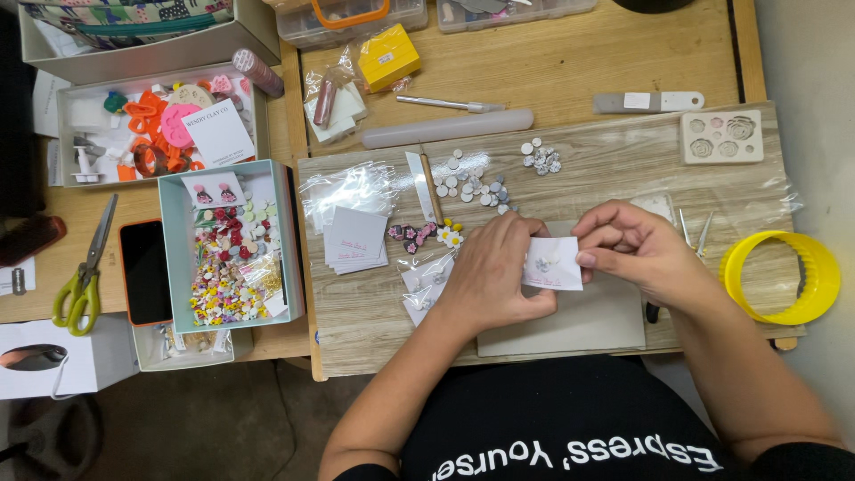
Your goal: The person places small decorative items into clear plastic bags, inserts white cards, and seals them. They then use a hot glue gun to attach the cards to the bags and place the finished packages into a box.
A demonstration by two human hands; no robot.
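White and small, an earring card sits pinched between both hands above a grey mat on the wooden tabletop. From the head view, the left hand has its grip pressed onto the card's left edge, and the right hand nips the right edge with its fingertips. A pair of tiny pale pieces shows on the card. Left of the hands, a teal box holds a heap of colourful small earrings and two cards. Farther back, a white tray carries orange and pink cutters. A yellow ring cutter lies at the right.
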